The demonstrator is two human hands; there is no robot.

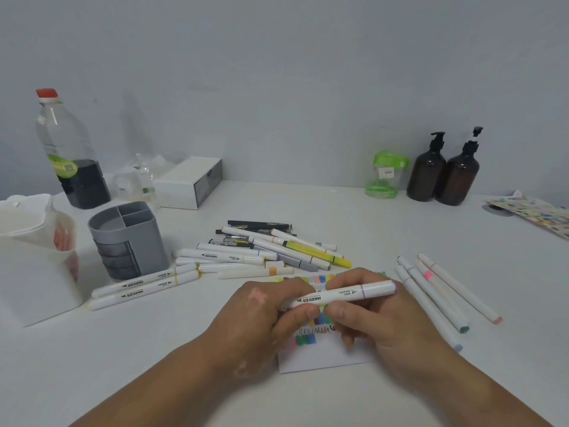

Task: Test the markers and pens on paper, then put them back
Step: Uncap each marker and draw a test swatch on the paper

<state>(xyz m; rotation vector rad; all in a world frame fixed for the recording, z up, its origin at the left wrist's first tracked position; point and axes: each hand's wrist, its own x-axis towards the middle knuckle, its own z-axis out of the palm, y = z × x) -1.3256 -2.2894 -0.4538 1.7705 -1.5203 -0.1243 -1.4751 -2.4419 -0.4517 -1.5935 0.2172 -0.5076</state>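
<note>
Marker point(338, 295) lies level just above the paper point(323, 359), near us. Our left grip point(264, 306) pinches its left end; our right grip point(378, 328) wraps the barrel. We should probably pull straight along the barrel, without bending it sideways.

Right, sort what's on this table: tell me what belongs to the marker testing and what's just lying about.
Job: held marker, scribbled paper, pile of markers and pens, markers at right, gray holder.
Lying about: red-capped bottle, two brown pump bottles, green container, white box.
</note>
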